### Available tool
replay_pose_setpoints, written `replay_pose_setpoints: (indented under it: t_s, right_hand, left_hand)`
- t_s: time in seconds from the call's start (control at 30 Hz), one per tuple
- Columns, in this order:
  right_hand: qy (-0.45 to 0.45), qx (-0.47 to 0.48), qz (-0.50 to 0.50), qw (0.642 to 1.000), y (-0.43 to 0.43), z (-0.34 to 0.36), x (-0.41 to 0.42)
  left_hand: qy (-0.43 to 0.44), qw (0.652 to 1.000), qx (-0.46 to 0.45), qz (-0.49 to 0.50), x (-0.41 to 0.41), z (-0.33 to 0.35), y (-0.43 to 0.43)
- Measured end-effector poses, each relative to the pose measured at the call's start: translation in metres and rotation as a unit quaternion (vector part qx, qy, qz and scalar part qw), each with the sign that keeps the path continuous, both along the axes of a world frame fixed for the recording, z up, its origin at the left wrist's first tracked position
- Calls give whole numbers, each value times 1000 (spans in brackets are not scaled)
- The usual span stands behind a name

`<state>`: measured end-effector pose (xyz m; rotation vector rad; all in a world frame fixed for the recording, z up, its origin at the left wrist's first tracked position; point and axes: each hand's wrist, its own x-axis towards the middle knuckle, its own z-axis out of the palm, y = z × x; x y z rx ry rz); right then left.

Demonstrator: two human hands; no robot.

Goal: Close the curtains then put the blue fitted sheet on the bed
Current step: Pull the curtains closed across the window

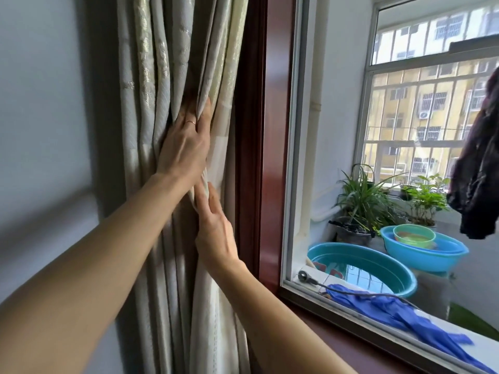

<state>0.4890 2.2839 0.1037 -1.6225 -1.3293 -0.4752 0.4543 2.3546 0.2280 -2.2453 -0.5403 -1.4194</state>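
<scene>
By the grey wall [40, 130] the curtain [151, 76] hangs all bunched up at the side, so the window [337, 103] is still bare and the first job is not done. The left hand [186, 141] is up high, its fingers straight and tucked into the folds. Its thumb is hidden, so I cannot tell if it has a real hold. The right hand [213, 230] is just below, flat, with its fingers apart and touching a fold's edge. I think both are hunting for the edge to pull the curtain across. Next comes the dark red frame [251, 130]. Past the glass sit two blue tubs [361, 265], green plants [361, 195], a blue cloth [391, 311] and a dark hanging coat [475, 171]. The bed and sheet are not in sight. I see no words to read.
</scene>
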Motion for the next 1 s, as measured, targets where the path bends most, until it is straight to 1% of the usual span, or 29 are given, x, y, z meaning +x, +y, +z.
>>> replay_pose_setpoints:
  t_s: [0.23, 0.33, 0.43, 0.57, 0.7, 0.8, 1.0]
  right_hand:
    - [30, 3, -33, 999, -58, -14, 4]
    - [23, 26, -50, 998, -91, -16, 3]
    - [17, 19, -73, 997, -133, -21, 6]
    - [31, 31, -124, 991, -205, -27, 9]
    - [21, 60, -202, 977, -273, -39, 15]
    - [13, 65, -243, 968, -328, -44, 14]
    - [-14, 64, -332, 941, -472, -59, 2]
  left_hand:
    - [-12, 999, -1, -40, 5, -27, -56]
    - [-17, 998, -6, -62, 6, -42, -90]
    - [-21, 996, -12, -82, 8, -54, -123]
    - [-8, 988, -15, -156, 10, -65, -177]
    - [2, 985, 15, -169, 9, -79, -235]
    - [15, 986, -6, -166, 15, -93, -283]
    - [27, 964, -62, -256, 26, -120, -414]
